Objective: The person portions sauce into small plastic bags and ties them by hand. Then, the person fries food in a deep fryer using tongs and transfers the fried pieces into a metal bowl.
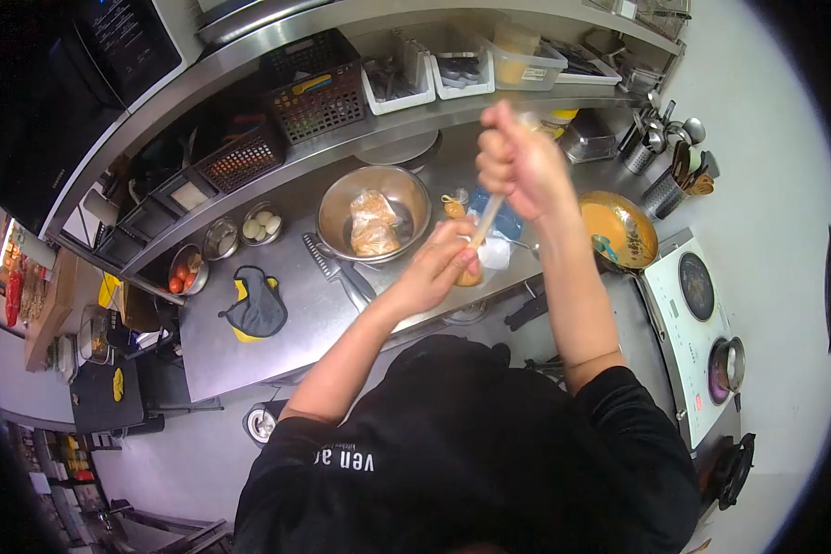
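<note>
My right hand (526,166) is raised in a fist, slightly blurred, closed on the upper end of a pale, stretched plastic bag (490,218). Lower down, my left hand (431,270) pinches the same bag near its bottom, where orange-brown contents bulge below the fingers. Just beyond it lies a small tied bag (453,205) of similar orange contents. Blue and white plastic sheets (500,220) lie behind the bag. To the left, a steel bowl (328,231) holds clear bags of food (373,224). A pan of orange sauce (609,214) stands at the right.
A knife (355,284) and a black-and-yellow mitt (255,303) lie on the steel counter (214,355). Small bowls hold eggs (261,224) and tomatoes (183,277). A shelf (415,113) with baskets and bins overhangs the back. Utensil holders (663,196) and a stove (697,323) are at the right.
</note>
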Demonstrator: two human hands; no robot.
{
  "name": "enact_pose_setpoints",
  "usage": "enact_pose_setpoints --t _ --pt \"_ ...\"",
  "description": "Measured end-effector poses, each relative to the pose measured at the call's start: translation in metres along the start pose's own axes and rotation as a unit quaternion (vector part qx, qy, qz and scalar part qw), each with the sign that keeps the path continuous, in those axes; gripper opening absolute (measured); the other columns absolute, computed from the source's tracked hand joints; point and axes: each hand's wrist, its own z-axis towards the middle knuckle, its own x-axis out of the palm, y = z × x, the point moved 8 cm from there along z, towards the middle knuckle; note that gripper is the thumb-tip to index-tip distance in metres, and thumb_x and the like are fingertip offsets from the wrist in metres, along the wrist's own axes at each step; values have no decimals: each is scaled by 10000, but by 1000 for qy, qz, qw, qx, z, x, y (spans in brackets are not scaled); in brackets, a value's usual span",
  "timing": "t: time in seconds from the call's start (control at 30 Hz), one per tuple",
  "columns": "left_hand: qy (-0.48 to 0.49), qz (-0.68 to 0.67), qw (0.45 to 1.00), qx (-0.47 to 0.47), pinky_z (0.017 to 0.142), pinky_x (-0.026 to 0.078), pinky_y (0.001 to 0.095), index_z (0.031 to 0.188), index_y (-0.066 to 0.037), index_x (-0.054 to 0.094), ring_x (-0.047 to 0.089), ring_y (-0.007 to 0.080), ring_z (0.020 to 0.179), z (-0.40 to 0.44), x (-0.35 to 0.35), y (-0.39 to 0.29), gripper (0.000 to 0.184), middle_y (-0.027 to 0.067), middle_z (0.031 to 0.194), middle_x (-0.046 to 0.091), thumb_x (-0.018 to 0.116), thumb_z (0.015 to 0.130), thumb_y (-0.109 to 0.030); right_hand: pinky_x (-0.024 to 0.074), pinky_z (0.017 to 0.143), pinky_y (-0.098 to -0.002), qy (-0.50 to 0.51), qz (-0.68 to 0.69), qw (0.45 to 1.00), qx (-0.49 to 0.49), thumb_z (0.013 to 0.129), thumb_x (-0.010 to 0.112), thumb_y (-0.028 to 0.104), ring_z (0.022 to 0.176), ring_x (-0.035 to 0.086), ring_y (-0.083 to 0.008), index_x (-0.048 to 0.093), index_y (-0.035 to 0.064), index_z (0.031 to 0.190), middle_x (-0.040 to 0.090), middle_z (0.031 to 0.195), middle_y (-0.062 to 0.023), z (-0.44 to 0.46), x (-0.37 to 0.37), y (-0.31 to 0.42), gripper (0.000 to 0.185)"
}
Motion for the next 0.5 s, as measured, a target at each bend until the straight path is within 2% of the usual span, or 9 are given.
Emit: enact_pose_setpoints --t 0.03,0.1,0.13,0.17,0.2,0.27,0.3,0.37,0.5 --pt "0 0 1000 -1 1081 256 405 950 -5 563 399 284 1270 -2 -2 8 291 117 1128 509 391 1013 -231 173 371 -214 -4 -18 1000 24 1001 436 360 426 220 -42 476 101 983 285 563 61 1 2 -17 263" --pt "-6 -25 999 -38 1049 300 394 1004 -24 607 347 302 1303 -3 -8 20 261 151 1232 459 442 991 -226 189 371 -215 12 -63 995 76 1005 431 358 432 238 -44 459 89 996 323 580 53 -3 11 -46 271" --pt "-31 -90 993 -69 1060 285 403 1059 -32 628 349 308 1286 -1 -13 20 299 145 1274 454 448 989 -261 204 369 -221 22 -59 995 78 1006 430 356 434 240 -43 452 80 1000 334 584 44 -3 15 -54 277" --pt "-32 -90 993 -73 1060 285 403 1059 -32 628 349 308 1286 0 -16 23 299 145 1274 454 448 989 -261 204 369 -221 22 -56 995 81 1006 430 356 434 240 -43 452 80 1000 334 584 44 -2 13 -59 277" --pt "-6 -76 991 -105 1049 294 401 1061 -44 634 364 303 1261 3 -15 32 304 136 1243 468 446 988 -271 205 376 -220 5 -69 995 70 1010 422 345 437 232 -44 451 79 997 310 580 47 2 10 -60 267" --pt "-46 -7 996 -72 1008 325 384 1015 -82 672 418 291 1157 10 -22 36 241 112 1133 499 509 957 -250 208 381 -220 -36 -88 994 52 1015 414 318 438 220 -47 450 79 998 294 582 50 6 2 -52 242" --pt "-46 -7 996 -73 1008 325 384 1015 -82 672 418 291 1157 10 -23 39 241 112 1133 499 509 957 -250 207 381 -218 -49 -85 994 42 1017 405 318 438 214 -47 452 84 998 292 583 51 10 -7 -47 239" --pt "-124 110 986 -4 866 376 325 922 -82 728 475 204 991 9 -36 30 192 64 979 523 604 907 -228 204 374 -222 -53 -65 995 51 1020 391 324 431 222 -42 436 87 1003 310 587 43 12 -26 -44 242" --pt "-98 127 983 -84 873 385 349 824 -88 720 458 260 956 5 -30 32 58 69 987 504 673 815 -119 186 374 -227 -73 -70 993 55 1022 381 324 426 212 -46 431 88 1011 304 585 43 13 -40 -42 242"
